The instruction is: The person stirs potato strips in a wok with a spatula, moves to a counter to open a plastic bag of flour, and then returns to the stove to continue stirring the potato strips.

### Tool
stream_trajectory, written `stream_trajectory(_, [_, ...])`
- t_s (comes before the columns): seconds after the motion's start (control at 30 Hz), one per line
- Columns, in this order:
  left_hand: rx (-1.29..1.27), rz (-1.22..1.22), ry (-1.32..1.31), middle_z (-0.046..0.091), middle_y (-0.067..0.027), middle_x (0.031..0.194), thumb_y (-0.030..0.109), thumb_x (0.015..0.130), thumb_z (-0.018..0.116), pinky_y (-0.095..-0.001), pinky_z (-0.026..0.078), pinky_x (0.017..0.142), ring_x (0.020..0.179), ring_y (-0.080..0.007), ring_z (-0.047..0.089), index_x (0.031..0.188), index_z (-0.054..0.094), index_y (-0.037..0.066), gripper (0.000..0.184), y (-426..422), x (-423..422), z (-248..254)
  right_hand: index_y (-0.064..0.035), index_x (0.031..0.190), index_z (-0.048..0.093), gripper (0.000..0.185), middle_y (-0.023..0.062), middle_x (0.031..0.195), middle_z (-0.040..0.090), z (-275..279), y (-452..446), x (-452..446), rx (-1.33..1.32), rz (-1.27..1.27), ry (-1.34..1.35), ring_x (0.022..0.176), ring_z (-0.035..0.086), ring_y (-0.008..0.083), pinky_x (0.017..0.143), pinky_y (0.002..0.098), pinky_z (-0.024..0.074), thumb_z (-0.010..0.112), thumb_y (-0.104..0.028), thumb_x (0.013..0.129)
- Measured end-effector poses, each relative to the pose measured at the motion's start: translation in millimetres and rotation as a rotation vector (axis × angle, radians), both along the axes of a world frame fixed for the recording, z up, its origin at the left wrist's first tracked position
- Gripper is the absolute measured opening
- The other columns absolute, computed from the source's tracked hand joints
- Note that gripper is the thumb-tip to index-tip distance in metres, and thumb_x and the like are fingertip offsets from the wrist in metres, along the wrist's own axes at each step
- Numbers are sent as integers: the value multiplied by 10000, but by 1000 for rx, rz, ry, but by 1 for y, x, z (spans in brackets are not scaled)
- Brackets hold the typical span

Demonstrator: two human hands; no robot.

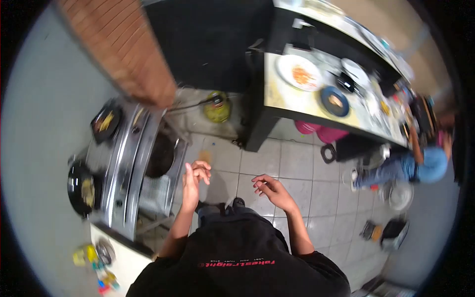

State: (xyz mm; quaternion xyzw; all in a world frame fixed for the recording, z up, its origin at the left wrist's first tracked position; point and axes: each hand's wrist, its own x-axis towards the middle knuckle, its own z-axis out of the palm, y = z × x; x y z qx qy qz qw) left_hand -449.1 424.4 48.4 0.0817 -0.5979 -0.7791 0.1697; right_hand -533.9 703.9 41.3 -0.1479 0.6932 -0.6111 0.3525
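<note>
My left hand (195, 182) hovers in front of my body with its thumb up and fingers loosely bent, nothing in it. It is nearest the metal stove (129, 168) on my left, apart from it. Over the tiled floor, my right hand (273, 192) is also raised, its fingers slightly curled and holding nothing. On the stove stand a black pan with yellowish food (105, 123) and a black wok (79, 190) with similar food. A dark round pan (159, 154) sits on the lower part of the stove.
Ahead right, a counter (277, 101) bears a white plate of orange food (286, 69), a dark blue plate (326, 104) and other dishes. A yellow-green gas cylinder (217, 110) stands ahead. A person in blue (429, 164) is at the far right. A brick pillar (121, 49) rises at left.
</note>
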Motion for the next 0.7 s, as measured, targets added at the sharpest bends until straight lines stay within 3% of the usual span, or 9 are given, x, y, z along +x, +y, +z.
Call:
stream_trajectory(0.07, [2,160,-88,628,-90,980,445,1129,249,-329,452,825,840,-169,570,899,628,6,624,-22,28,-2,-47,1254,617,231,37,1025,662,-1,-31,-16,4,143,1,880,646,125,780,295,527,558,-140,1051])
stream_trajectory(0.13, [-4,285,-149,584,-114,1013,347,1108,294,-347,446,849,849,-185,536,644,598,-25,668,-42,63,-2,-58,1258,615,233,36,1025,660,-2,-71,-32,5,299,-4,883,646,126,779,296,526,563,-137,1046])
stream_trajectory(0.17, [-5,374,-169,599,-124,1027,275,1077,312,-337,445,850,867,-193,548,650,615,-36,609,-53,83,-8,-66,1270,608,242,39,1027,658,-2,-94,-37,14,356,8,888,647,126,781,292,522,565,-142,1044])
stream_trajectory(0.3, [-13,699,-171,626,-130,996,263,1072,325,-338,450,870,913,-200,570,694,645,-50,586,-85,166,-9,-76,1317,575,287,49,1025,652,0,-204,-38,2,646,35,899,644,122,782,272,507,568,-176,1047])
stream_trajectory(0.4, [19,883,-193,668,-109,901,308,1095,296,-340,435,948,941,-184,584,750,670,-34,613,-109,221,-22,-77,1332,562,302,60,1037,649,8,-288,-15,-24,819,56,906,645,126,788,272,505,567,-189,1052])
stream_trajectory(0.53, [39,1106,-210,645,-85,852,323,1100,317,-309,465,837,845,-154,579,893,648,-21,520,-151,264,-17,-84,1359,544,324,78,1072,644,25,-377,25,-58,955,88,936,648,138,804,278,511,563,-205,1059])
stream_trajectory(0.63, [64,1233,-210,597,-59,852,277,1095,391,-301,468,769,781,-135,563,1005,610,2,364,-185,290,-19,-95,1422,476,403,90,1075,648,19,-429,54,-68,1084,43,945,661,155,812,297,529,585,-207,1051])
stream_trajectory(0.7, [100,1365,-111,543,-46,960,190,1055,491,-299,484,762,784,-136,542,1168,525,49,184,-205,303,-20,-91,1436,455,431,96,1071,650,9,-454,69,-24,1123,26,931,663,160,804,300,532,597,-203,1045])
